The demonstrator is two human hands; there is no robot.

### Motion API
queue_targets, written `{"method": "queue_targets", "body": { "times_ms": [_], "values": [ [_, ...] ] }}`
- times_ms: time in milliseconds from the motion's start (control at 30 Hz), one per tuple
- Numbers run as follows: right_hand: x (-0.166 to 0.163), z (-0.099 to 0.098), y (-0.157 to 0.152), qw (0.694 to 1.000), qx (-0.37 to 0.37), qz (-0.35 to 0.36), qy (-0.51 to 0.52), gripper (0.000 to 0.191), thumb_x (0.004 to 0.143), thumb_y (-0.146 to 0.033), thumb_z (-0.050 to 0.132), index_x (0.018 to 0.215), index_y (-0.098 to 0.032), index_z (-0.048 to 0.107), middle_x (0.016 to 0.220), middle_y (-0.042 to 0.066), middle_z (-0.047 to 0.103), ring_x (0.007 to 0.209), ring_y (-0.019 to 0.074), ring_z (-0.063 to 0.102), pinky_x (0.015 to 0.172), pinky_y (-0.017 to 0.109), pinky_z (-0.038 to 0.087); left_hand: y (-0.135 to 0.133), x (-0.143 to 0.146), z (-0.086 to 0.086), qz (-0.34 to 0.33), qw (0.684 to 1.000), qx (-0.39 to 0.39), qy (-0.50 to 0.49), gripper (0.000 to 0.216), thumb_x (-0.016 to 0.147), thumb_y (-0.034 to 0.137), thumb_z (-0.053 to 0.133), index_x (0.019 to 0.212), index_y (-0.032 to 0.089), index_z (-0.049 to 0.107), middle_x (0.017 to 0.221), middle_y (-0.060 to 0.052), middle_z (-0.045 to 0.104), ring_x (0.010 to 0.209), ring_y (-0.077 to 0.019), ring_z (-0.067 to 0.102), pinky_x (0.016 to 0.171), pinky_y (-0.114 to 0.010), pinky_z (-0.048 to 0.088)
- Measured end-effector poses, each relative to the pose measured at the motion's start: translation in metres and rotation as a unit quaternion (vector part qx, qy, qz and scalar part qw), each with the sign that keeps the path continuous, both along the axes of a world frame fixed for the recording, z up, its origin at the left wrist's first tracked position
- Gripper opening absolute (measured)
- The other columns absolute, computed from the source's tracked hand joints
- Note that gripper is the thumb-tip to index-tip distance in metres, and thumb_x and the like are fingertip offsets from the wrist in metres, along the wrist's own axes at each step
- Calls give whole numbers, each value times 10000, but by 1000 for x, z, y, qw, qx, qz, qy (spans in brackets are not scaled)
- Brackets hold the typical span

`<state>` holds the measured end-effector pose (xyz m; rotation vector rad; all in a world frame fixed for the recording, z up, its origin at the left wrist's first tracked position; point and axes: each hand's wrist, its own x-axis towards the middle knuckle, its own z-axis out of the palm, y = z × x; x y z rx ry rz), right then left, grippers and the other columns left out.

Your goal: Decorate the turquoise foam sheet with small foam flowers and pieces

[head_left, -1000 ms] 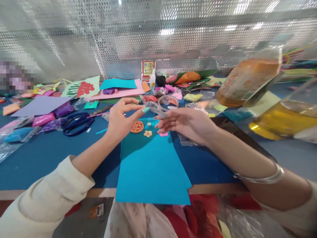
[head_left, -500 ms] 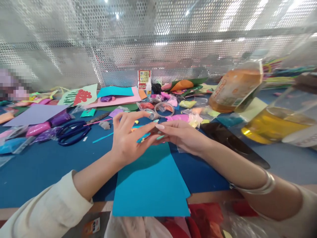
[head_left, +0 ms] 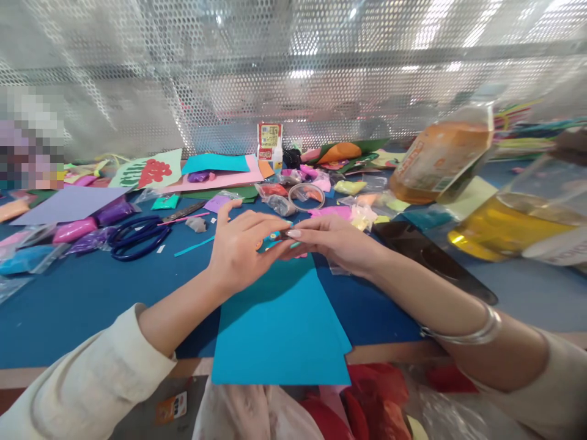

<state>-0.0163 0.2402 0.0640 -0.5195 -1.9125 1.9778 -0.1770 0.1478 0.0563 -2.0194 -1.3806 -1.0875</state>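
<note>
My left hand (head_left: 243,247) and my right hand (head_left: 339,244) meet at the fingertips over the sheets of blue paper (head_left: 279,330). Thumb and index finger of each are pinched around a small dark lump (head_left: 285,234), mostly covered by the fingers; its material is unclear. The left little finger sticks up. Behind the fingers, small blue, orange and yellow pieces (head_left: 274,236) show in part. Beyond my left hand lie blue-handled scissors (head_left: 137,238) and a thin blue paper strip (head_left: 195,245). A clear tape roll (head_left: 306,197) lies beyond my right hand.
At the right stand a bottle of orange drink (head_left: 440,159) and a cup of yellow liquid (head_left: 513,226); a dark phone (head_left: 433,260) lies by my right forearm. Clay packets (head_left: 73,233) and coloured paper (head_left: 68,205) cover the left. A perforated metal screen (head_left: 229,73) rises behind.
The view has shifted slightly. My hands still meet at the fingertips, with the left fingers closer together than before. The dark lump shows a little more between them.
</note>
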Motion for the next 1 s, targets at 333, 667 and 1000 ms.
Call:
{"method": "queue_targets", "body": {
  "times_ms": [333,667,1000],
  "values": [
    [-3,-4,5,997,40,-61,20,206,660,-331,734,723,-139,689,614,38,684,573,142,638,587,270,498,8,-15,2,-97,990,-86,-47,102,814,218,596,833,161,679,751,-29,705,696,-136,617,636,-246,469],
    [-2,2,6,994,0,-101,29,266,621,-387,738,692,-134,695,686,62,704,597,160,648,642,297,503,11,-30,4,42,980,-53,-185,202,752,269,666,927,170,653,720,0,689,552,-100,579,554,-213,457],
    [0,3,-1,999,43,1,9,322,721,-414,675,892,-144,713,797,69,721,758,174,673,715,290,500,6,-9,0,-46,998,22,-41,217,779,345,648,917,177,661,884,-65,666,812,-153,608,730,-272,492]
  ]
}}
